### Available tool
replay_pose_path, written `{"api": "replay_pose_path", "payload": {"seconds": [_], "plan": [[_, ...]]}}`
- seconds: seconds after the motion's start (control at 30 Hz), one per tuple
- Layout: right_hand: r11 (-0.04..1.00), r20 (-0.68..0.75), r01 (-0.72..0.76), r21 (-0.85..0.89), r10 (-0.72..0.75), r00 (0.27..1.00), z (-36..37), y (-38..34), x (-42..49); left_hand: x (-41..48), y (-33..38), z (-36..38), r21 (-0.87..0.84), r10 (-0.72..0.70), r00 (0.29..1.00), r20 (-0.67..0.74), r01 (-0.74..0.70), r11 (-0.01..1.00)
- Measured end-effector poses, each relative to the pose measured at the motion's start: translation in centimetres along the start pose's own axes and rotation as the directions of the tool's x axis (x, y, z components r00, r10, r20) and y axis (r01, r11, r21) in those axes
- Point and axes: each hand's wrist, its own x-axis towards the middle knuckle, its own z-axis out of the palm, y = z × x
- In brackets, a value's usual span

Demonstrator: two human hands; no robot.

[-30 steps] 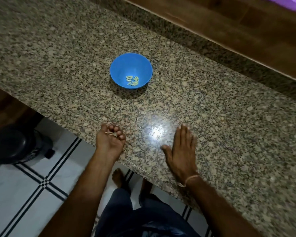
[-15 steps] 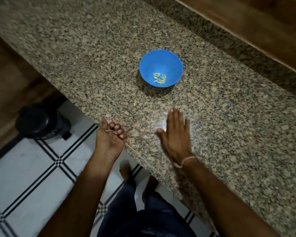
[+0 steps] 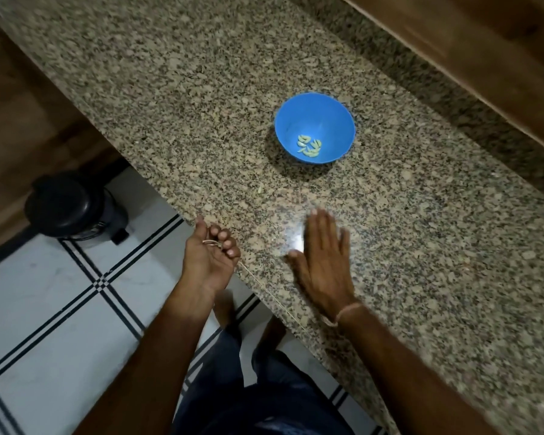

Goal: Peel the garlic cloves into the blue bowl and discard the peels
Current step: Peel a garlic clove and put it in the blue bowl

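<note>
Cupping peels (image 3: 212,243), left hand (image 3: 209,257) curls — right hand (image 3: 322,262) lies flat; 1 blue bowl (image 3: 327,119) holds cloves (image 3: 309,146).

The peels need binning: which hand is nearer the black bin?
Left. The left hand, holding peels at the counter edge, is right of the bin; the right hand lies flat on the counter, farther right.

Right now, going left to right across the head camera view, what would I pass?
Black bin → left hand cupping garlic peels → right hand flat on the counter. The blue bowl lies straight beyond the right hand, so it's left unordered.
</note>
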Motion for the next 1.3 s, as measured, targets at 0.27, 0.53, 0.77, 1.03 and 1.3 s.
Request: {"api": "replay_pose_path", "payload": {"seconds": [0.27,0.53,0.77,1.03,1.3], "plan": [[0.994,-0.011,-0.073,-0.079,0.072,0.997,1.8,-3.2,0.7,0.1,-0.4,0.1,-0.003,-0.017,0.999,0.029,0.017,1.000],[0.976,-0.031,0.120,0.184,-0.116,0.993,1.2,-3.7,4.1,0.0,0.0,0.5,0.008,-0.033,0.999,0.037,0.033,0.999],[0.911,-0.175,0.383,0.153,-0.356,0.918,1.0,-3.5,4.7,-0.1,-0.2,0.1,-0.017,-0.037,0.999,0.035,0.038,0.999],[0.944,-0.291,0.294,0.152,-0.242,0.926,1.3,-3.9,4.9,-0.3,-0.6,-0.4,-0.028,-0.044,0.998,0.042,0.045,0.999],[0.978,-0.197,0.184,0.096,-0.163,0.967,-0.3,-4.9,5.6,0.1,-1.4,1.3,-0.045,-0.045,0.998,0.034,0.047,0.998]]}}
